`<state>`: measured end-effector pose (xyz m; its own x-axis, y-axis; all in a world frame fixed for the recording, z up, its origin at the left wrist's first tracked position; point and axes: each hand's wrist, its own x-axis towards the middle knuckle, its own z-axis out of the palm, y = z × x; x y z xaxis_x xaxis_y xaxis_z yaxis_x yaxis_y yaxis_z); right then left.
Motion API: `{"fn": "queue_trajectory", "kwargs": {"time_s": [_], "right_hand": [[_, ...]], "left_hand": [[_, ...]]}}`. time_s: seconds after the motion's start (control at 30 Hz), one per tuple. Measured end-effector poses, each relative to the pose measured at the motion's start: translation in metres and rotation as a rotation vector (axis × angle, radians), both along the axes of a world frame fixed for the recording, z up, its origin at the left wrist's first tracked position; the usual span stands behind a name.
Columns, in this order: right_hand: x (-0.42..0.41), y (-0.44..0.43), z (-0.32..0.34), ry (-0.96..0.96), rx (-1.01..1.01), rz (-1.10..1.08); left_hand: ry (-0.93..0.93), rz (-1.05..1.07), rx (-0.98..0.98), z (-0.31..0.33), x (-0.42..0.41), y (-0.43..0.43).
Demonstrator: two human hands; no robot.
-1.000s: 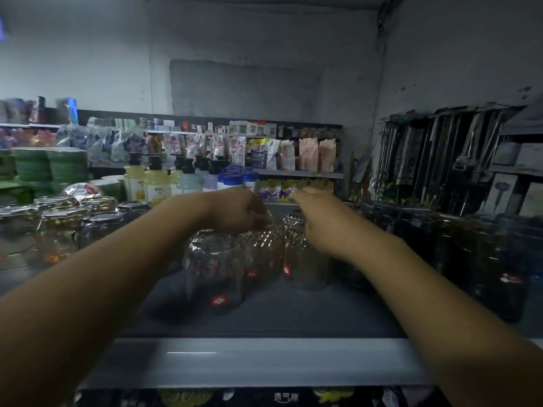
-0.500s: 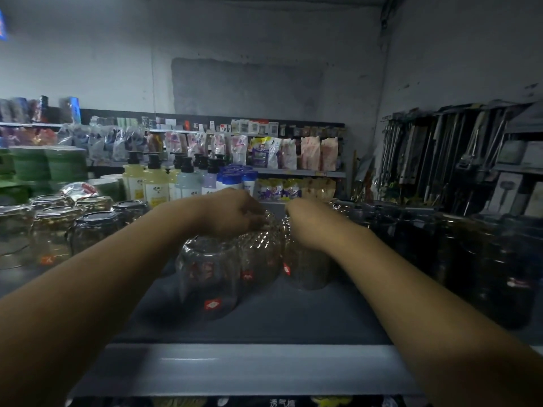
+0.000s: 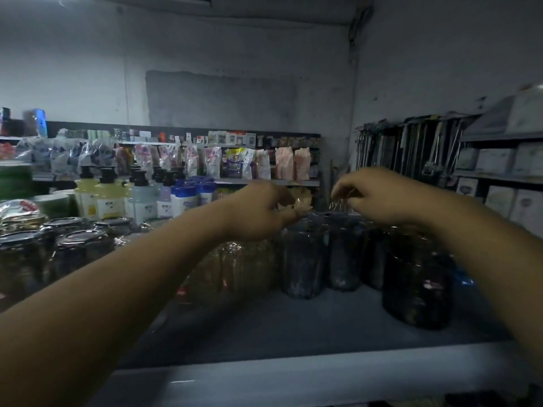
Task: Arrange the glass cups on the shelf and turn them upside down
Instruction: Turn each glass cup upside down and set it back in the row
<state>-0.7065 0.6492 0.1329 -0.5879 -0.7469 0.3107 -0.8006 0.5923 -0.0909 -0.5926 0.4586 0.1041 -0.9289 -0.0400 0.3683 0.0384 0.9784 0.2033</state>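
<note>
Several glass cups stand on the grey shelf (image 3: 293,327): amber patterned cups (image 3: 241,268) in the middle, two tall dark cups (image 3: 305,259) (image 3: 343,254) behind them, and a bigger dark glass (image 3: 417,286) to the right. My left hand (image 3: 261,210) has its fingers curled at the top of the left dark cup. My right hand (image 3: 373,195) pinches the glinting rim of the right dark cup. The frame is blurred, so the exact hold is hard to make out.
Lidded glass jars (image 3: 67,248) crowd the shelf's left side, with pump bottles (image 3: 100,195) behind them. A far shelf (image 3: 235,160) carries packets. Hanging tools (image 3: 411,148) and boxes (image 3: 499,183) fill the right. The shelf's pale front edge (image 3: 293,380) runs below.
Both hands left the tops of the amber cups, moved right and lifted slightly to the tops of the dark cups. The view also shifted right.
</note>
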Motion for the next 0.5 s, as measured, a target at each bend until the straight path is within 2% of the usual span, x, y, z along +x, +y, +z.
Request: {"fn": "queue_trajectory", "kwargs": {"time_s": [0.17, 0.33, 0.5], "right_hand": [[-0.005, 0.000, -0.003, -0.033, 0.077, 0.201], [-0.005, -0.008, -0.011, -0.063, 0.164, 0.336], [-0.007, -0.014, -0.018, 0.009, 0.131, 0.392]], "left_hand": [[-0.132, 0.048, -0.006, -0.003, -0.013, 0.010], [-0.092, 0.090, -0.013, -0.004, -0.014, 0.003], [-0.122, 0.138, -0.095, 0.005, -0.044, -0.014]]}}
